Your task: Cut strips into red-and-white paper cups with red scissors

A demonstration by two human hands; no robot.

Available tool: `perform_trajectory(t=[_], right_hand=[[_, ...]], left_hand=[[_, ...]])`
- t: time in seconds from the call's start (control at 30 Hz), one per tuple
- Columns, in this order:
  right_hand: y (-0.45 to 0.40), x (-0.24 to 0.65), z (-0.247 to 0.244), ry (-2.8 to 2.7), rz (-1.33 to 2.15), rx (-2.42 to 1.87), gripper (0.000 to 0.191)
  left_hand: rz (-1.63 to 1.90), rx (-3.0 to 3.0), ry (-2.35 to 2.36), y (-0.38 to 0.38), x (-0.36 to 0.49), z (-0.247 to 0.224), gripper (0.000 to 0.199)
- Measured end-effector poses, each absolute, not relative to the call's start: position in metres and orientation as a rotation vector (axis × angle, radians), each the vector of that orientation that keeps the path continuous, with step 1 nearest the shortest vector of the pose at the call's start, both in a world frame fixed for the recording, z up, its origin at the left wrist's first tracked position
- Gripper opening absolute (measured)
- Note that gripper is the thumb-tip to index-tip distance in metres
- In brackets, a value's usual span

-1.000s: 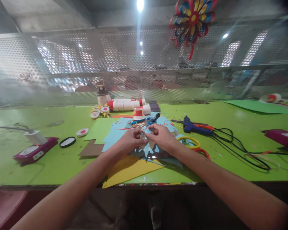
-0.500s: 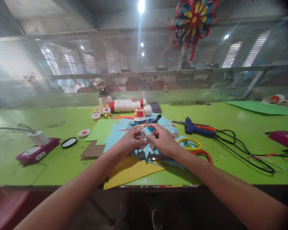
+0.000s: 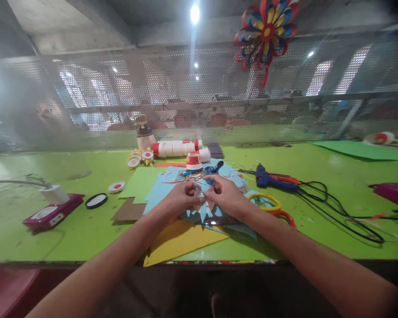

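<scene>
Over the middle of the pile I hold a small white paper disc (image 3: 203, 213) edged with light-blue pointed pieces. My left hand (image 3: 183, 196) is closed, pinching its left side between thumb and fingers. Curled at its upper right is my right hand (image 3: 228, 195), thumb and fingertips at one blue point, index finger raised. The fingers hide much of the disc. Beneath them lie light-blue paper (image 3: 161, 187) and a yellow sheet (image 3: 185, 243). Yellow-handled scissors (image 3: 274, 201) and a red-orange handle (image 3: 287, 216) rest beside my right wrist.
A blue hot glue gun (image 3: 273, 180) with a tangled black cord lies right. Left are a purple power strip (image 3: 55, 216), a black-rimmed disc (image 3: 96, 201) and a red-centred disc (image 3: 116, 187). Behind stand a paper cup (image 3: 194, 162), a paper-cup tube (image 3: 177, 149) and yellow-pointed discs (image 3: 141, 158).
My right thumb and fingertips have shifted slightly right, away from the left fingertips. The left hand stays on the paper disc. The view has tipped up a little.
</scene>
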State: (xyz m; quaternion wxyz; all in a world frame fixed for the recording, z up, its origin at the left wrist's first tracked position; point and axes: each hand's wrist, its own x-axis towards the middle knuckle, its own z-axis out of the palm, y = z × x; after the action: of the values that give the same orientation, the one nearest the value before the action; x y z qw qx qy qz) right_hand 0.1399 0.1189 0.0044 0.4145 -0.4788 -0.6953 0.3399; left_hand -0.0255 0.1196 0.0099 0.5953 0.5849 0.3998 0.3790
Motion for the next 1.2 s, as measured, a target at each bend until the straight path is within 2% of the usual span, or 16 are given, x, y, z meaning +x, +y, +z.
perform_trajectory(t=[0.5, 0.9, 1.2], right_hand=[[0.1167, 0.1415, 0.0057, -1.752, 0.795, -1.203, 0.042], [0.121, 0.1454, -0.0011, -1.712, 0.838, -1.135, 0.04], [0.1154, 0.1436, 0.0019, -1.71, 0.88, -1.139, 0.044]], left_hand=[[0.895, 1.34, 0.938, 0.1193, -0.0269, 0.0138, 0.035], [0.961, 1.145, 0.9, 0.1242, -0.0316, 0.0169, 0.045], [0.99, 1.1, 0.863, 0.1267, -0.033, 0.016, 0.039]])
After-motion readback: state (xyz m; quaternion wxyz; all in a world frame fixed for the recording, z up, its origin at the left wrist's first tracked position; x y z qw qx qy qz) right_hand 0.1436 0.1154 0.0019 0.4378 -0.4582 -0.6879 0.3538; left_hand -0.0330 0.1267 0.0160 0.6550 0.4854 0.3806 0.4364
